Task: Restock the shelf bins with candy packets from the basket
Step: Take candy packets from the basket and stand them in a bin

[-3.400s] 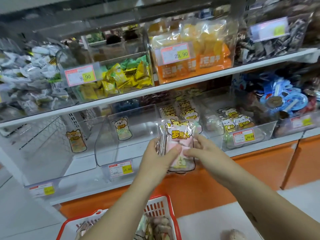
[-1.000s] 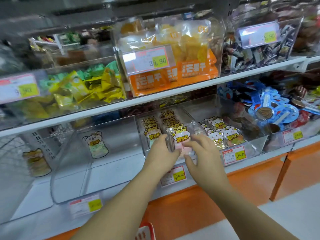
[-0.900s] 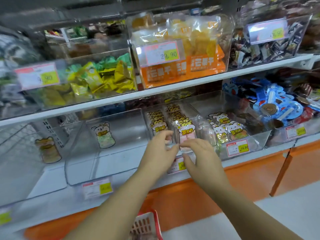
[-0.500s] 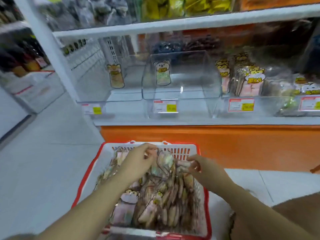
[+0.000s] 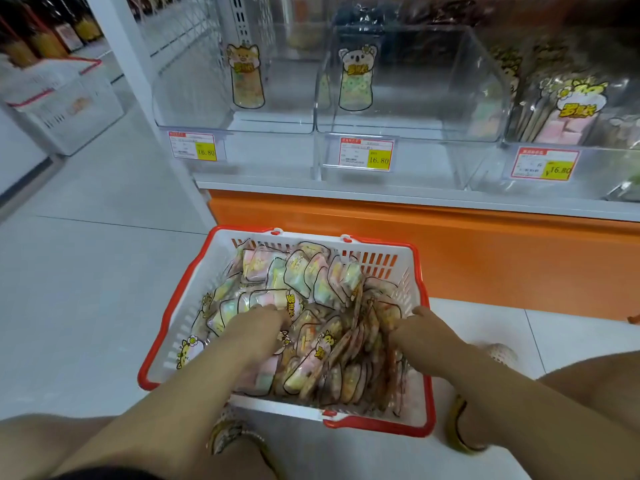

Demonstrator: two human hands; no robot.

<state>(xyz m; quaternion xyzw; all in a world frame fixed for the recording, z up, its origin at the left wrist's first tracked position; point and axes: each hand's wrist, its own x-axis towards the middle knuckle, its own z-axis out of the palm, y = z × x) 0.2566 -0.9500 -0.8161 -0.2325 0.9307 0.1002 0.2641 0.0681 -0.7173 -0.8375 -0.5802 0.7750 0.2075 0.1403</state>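
- A white slotted plastic basket with a red rim [image 5: 377, 259] is sitting on the pale tiled floor [image 5: 86, 271], near the orange shelf base [image 5: 502, 258].
- Pastel candy packets in clear wrappers [image 5: 311, 282] are filling it, some lying flat and others standing on edge.
- The left hand [image 5: 263, 329] is pressing down among the flat packets. Its fingertips are hidden, so I cannot tell whether it is gripping any.
- The right hand [image 5: 420, 332] is digging into the upright row. Its fingers are buried too, and its grip is equally unclear.
- Above, two clear acrylic shelf bins [image 5: 433, 109] are each showing one upright packet.
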